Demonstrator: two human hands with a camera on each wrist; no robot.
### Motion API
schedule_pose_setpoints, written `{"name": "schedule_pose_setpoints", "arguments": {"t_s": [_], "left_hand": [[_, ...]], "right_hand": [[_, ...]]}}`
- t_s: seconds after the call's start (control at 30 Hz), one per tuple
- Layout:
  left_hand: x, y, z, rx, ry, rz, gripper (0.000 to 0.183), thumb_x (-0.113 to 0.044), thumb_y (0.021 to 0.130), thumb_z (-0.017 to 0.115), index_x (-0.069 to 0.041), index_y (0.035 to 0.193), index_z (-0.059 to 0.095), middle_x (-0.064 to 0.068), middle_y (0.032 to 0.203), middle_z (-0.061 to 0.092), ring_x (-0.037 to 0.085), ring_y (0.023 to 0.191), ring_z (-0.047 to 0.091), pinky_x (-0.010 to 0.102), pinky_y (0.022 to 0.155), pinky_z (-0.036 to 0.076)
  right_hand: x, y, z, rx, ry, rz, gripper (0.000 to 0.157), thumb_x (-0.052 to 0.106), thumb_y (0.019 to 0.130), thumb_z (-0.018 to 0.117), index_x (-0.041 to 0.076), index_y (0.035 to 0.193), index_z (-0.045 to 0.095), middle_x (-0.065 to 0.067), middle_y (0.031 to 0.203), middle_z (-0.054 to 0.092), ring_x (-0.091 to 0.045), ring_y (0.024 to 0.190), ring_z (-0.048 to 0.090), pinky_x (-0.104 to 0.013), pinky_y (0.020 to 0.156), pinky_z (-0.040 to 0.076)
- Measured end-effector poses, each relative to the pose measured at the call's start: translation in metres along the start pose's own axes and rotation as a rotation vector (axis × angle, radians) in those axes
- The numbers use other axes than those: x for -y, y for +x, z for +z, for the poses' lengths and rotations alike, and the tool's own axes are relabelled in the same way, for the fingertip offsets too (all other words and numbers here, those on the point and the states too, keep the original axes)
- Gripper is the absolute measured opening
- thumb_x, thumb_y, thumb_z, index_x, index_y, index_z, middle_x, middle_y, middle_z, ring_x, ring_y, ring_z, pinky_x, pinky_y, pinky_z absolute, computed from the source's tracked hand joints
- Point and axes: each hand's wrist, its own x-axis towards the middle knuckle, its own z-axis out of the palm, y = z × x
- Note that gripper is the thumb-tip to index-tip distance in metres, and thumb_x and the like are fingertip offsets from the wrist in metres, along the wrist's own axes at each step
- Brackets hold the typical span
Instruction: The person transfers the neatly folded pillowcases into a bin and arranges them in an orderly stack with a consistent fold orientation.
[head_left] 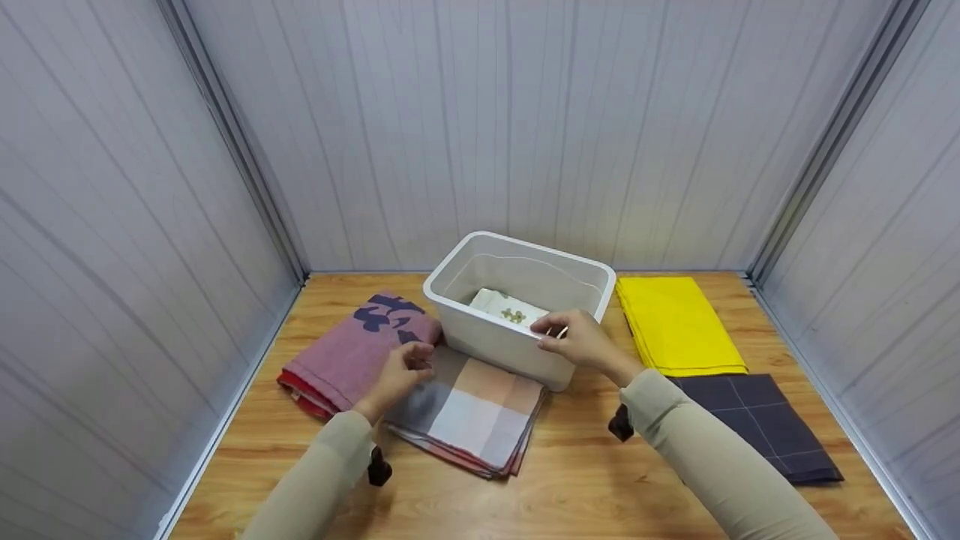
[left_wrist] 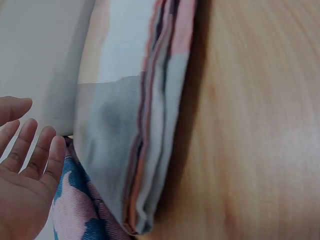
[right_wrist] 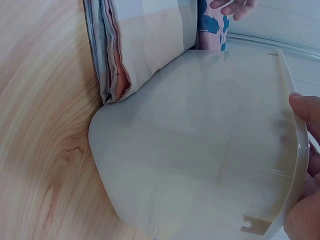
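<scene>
A white plastic bin (head_left: 491, 341) stands at the back middle of the table, and inside it lies a white folded cloth with a small flower print (head_left: 499, 306). My right hand (head_left: 585, 343) holds the bin's front rim near its right end; the right wrist view has the thumb (right_wrist: 304, 106) on the outer side and fingers beyond the rim. A folded plaid cloth (head_left: 480, 412) lies against the bin's front wall. Over the left part of that cloth is my left hand (head_left: 397, 381), fingers relaxed and holding nothing; its palm (left_wrist: 22, 200) shows in the left wrist view.
Left of the bin lies a folded pink cloth with dark patches (head_left: 345, 360). A folded yellow cloth (head_left: 679, 322) is to the right, with a dark checked cloth (head_left: 757, 424) in front of it. Pale panel walls (head_left: 465, 135) enclose the wooden table (head_left: 570, 487) at back and sides.
</scene>
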Motion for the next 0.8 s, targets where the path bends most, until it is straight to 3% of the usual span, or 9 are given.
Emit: {"name": "schedule_pose_setpoints", "arguments": {"t_s": [0.17, 0.37, 0.57, 0.8], "left_hand": [[0.009, -0.003, 0.001, 0.006, 0.017, 0.008, 0.044, 0.008, 0.094, 0.072, 0.009, 0.137, 0.064, 0.031, 0.133, 0.067, 0.042, 0.119, 0.07, 0.047, 0.103, 0.06], [0.019, -0.002, 0.0, -0.005, 0.026, 0.01, 0.05, 0.011, 0.089, 0.073, 0.013, 0.138, 0.062, 0.033, 0.137, 0.067, 0.047, 0.128, 0.067, 0.059, 0.111, 0.054], [0.028, 0.002, 0.002, -0.021, 0.05, 0.008, 0.055, 0.011, 0.085, 0.075, 0.015, 0.138, 0.061, 0.033, 0.139, 0.066, 0.047, 0.133, 0.062, 0.061, 0.12, 0.044], [0.027, 0.005, 0.008, -0.034, 0.094, -0.015, 0.057, 0.01, 0.083, 0.074, 0.015, 0.138, 0.061, 0.031, 0.136, 0.067, 0.044, 0.13, 0.064, 0.061, 0.118, 0.047]], "right_hand": [[0.0, 0.0, 0.0, -0.006, -0.016, -0.017, 0.021, 0.002, 0.094, 0.078, -0.004, 0.114, 0.08, -0.021, 0.105, 0.08, -0.017, 0.085, 0.067, -0.023, 0.076, 0.054], [0.0, -0.001, 0.001, -0.019, -0.018, -0.012, 0.021, 0.001, 0.093, 0.079, -0.003, 0.114, 0.081, -0.019, 0.105, 0.08, -0.016, 0.086, 0.066, -0.027, 0.079, 0.055], [0.001, -0.001, 0.001, -0.021, -0.013, -0.009, 0.021, 0.001, 0.093, 0.078, -0.003, 0.114, 0.081, -0.019, 0.106, 0.08, -0.016, 0.087, 0.066, -0.028, 0.08, 0.056], [0.0, -0.002, 0.002, -0.022, -0.015, -0.026, 0.02, 0.001, 0.094, 0.079, -0.003, 0.114, 0.081, -0.02, 0.107, 0.08, -0.019, 0.089, 0.068, -0.036, 0.083, 0.058]]}}
